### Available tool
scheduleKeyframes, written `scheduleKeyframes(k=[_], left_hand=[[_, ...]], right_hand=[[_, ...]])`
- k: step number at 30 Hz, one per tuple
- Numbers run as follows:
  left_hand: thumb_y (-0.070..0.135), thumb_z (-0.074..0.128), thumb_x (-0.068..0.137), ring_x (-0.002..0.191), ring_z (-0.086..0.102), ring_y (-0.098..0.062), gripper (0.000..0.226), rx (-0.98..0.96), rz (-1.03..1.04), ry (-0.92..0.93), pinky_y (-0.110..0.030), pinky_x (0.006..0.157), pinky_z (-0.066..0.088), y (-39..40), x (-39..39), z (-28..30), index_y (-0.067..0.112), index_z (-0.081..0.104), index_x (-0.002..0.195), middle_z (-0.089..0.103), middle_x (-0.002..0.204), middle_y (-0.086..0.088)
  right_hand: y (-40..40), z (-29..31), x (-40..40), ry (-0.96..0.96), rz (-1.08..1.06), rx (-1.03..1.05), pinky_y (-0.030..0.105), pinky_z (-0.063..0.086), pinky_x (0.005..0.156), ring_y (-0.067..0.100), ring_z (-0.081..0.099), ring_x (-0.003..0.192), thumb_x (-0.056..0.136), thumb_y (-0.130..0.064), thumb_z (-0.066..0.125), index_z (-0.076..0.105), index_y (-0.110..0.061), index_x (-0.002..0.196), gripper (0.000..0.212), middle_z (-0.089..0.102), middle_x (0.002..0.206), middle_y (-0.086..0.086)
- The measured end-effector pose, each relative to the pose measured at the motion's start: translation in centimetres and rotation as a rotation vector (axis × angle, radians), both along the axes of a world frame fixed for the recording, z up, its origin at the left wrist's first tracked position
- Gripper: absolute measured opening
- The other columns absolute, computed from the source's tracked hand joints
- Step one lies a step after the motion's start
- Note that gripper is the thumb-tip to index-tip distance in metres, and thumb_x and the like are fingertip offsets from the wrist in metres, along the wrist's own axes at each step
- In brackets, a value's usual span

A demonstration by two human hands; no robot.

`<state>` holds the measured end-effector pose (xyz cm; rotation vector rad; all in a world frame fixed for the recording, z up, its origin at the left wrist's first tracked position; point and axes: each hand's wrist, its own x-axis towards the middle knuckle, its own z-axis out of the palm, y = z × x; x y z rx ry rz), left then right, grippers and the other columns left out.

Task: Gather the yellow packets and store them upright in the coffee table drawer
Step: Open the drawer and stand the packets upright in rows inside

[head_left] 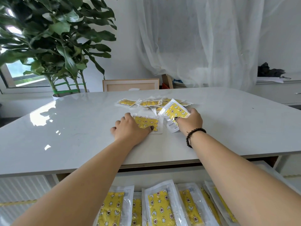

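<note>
Left hand (130, 128): laid palm-down on the white counter (65, 128), thumb on a flat yellow packet (147, 122), fingers curled at that packet's left edge; packet lying on the counter surface, grasped lightly between thumb and fingers.

Right hand (189, 120): clenched around a second yellow packet (175, 111), held tilted and lifted off the counter, upper corner pointing away from the viewer; a further white-backed packet with a printed label (172, 127) under the same hand, whether in the grasp or loose on the counter not discernible. Dark bead bracelet (193, 136) on the right wrist.

Loose pile of yellow packets (151, 103): just beyond both hands, near the counter centre, overlapping one another, lying flat.

Open drawer (162, 176): below the near counter edge, between the two forearms. Row of stored yellow packets (160, 207) inside, standing on edge and leaning side by side, partly hidden by the right forearm.

Background: large leafy plant (57, 38) at far left beside a window (17, 70); sheer white curtain (203, 38) at rear; wooden frame (130, 84) behind the far counter edge; dark object (268, 71) on a white cabinet (276, 90) at far right.
</note>
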<state>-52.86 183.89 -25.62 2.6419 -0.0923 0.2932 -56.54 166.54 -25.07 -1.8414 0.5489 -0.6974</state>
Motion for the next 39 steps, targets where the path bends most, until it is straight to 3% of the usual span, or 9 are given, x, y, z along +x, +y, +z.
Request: scheduleKeyframes(k=[5, 8, 11, 13, 17, 19, 21, 30, 39], left_hand=[[0.035, 0.077, 0.077, 0.132, 0.042, -0.028, 0.090, -0.365, -0.026, -0.018, -0.039, 0.106, 0.033, 0.7, 0.1, 0.3, 0.014, 0.024, 0.147, 0.048, 0.140, -0.008], [0.014, 0.070, 0.084, 0.112, 0.054, -0.024, 0.066, -0.632, -0.037, -0.051, -0.028, 0.088, 0.040, 1.2, 0.1, 0.5, 0.012, 0.038, 0.141, 0.058, 0.119, -0.004], [0.009, 0.061, 0.087, 0.092, 0.058, -0.024, 0.025, -0.712, -0.042, -0.103, -0.028, 0.072, 0.042, 1.5, 0.0, 0.4, 0.013, 0.059, 0.112, 0.060, 0.094, 0.001], [0.010, 0.055, 0.090, 0.084, 0.057, -0.026, 0.011, -0.777, -0.017, -0.133, -0.028, 0.061, 0.042, 1.7, 0.1, 0.4, 0.011, 0.059, 0.101, 0.059, 0.086, 0.000], [0.010, 0.048, 0.095, 0.072, 0.064, -0.023, 0.012, -0.954, 0.048, -0.109, -0.032, 0.064, 0.056, 1.8, 0.2, 0.7, 0.010, 0.049, 0.106, 0.059, 0.103, -0.005], [0.007, 0.048, 0.095, 0.068, 0.062, -0.019, 0.014, -0.973, 0.056, -0.101, -0.024, 0.056, 0.054, 1.7, 0.1, 0.8, 0.011, 0.048, 0.109, 0.058, 0.104, -0.004], [0.005, 0.048, 0.094, 0.081, 0.064, -0.023, 0.018, -1.012, 0.016, -0.078, -0.030, 0.065, 0.058, 1.6, 0.3, 0.6, 0.013, 0.049, 0.110, 0.060, 0.109, -0.007], [-0.002, 0.051, 0.092, 0.091, 0.066, -0.024, 0.019, -1.140, -0.169, -0.031, -0.025, 0.058, 0.060, 1.4, 0.0, 0.6, 0.011, 0.052, 0.106, 0.062, 0.104, -0.007], [0.018, 0.059, 0.092, 0.083, 0.064, -0.023, 0.015, -0.769, -0.236, -0.014, -0.039, 0.074, 0.058, 0.9, 0.2, 0.3, 0.013, 0.057, 0.106, 0.065, 0.097, -0.005]], right_hand=[[-0.2, -0.1, 0.1, -0.033, 0.039, 0.010, 0.021, 0.038, 0.063, 0.019, 0.054, 0.079, 0.081, -0.009, 0.064, 0.055, -0.017, 0.098, 0.021, 0.058, 0.091, -0.001], [-0.3, -0.2, -0.1, -0.069, 0.052, 0.031, 0.017, 0.035, 0.050, 0.018, 0.055, 0.075, 0.083, -0.009, 0.062, 0.054, -0.019, 0.095, 0.018, 0.059, 0.084, -0.004], [-0.3, -0.2, -0.4, -0.101, 0.083, 0.055, 0.016, 0.036, 0.051, 0.018, 0.056, 0.074, 0.082, -0.008, 0.063, 0.054, -0.020, 0.093, 0.018, 0.057, 0.075, -0.009], [-0.2, -0.2, -0.5, -0.118, 0.107, 0.073, 0.017, 0.040, 0.053, 0.018, 0.058, 0.076, 0.081, -0.006, 0.064, 0.055, -0.019, 0.098, 0.023, 0.058, 0.079, -0.007], [-0.2, -0.1, -0.5, -0.180, 0.117, 0.140, 0.020, 0.043, 0.059, 0.015, 0.058, 0.078, 0.081, -0.004, 0.066, 0.052, -0.018, 0.107, 0.033, 0.059, 0.087, -0.005], [-0.3, -0.2, -0.4, -0.221, 0.116, 0.188, 0.024, 0.046, 0.068, 0.017, 0.060, 0.082, 0.080, -0.003, 0.068, 0.052, -0.015, 0.111, 0.036, 0.061, 0.093, -0.002], [-0.4, -0.3, -0.3, -0.248, 0.118, 0.221, 0.027, 0.046, 0.072, 0.018, 0.061, 0.084, 0.080, -0.003, 0.069, 0.052, -0.015, 0.110, 0.036, 0.062, 0.095, 0.000], [-0.2, -0.3, -0.2, -0.285, 0.196, 0.236, 0.021, 0.050, 0.068, 0.017, 0.061, 0.088, 0.082, 0.002, 0.065, 0.052, -0.009, 0.118, 0.040, 0.062, 0.101, 0.003], [0.3, -0.4, -0.7, -0.212, 0.453, 0.212, 0.032, 0.056, 0.082, 0.018, 0.067, 0.086, 0.086, -0.011, 0.067, 0.069, -0.014, 0.093, 0.009, 0.072, 0.093, 0.004]])
